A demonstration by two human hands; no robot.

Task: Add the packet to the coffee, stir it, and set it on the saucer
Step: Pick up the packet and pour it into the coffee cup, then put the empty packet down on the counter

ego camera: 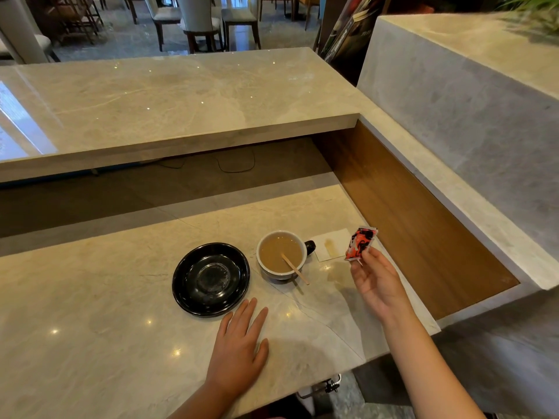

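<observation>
Now you are pinching the packet [361,244] in your right hand [375,282], holding it up just right of the cup [282,255]. Your left hand [239,349] is lying flat, fingers spread, beside the saucer [210,279].

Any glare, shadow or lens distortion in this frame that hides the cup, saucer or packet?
Head view: small ceiling-light glints dot the counter; the saucer mirrors highlights; wide-angle bending curves the counter edges; shadow falls under the upper shelf; the cup and the packet in the right hand stay sharp.
</observation>
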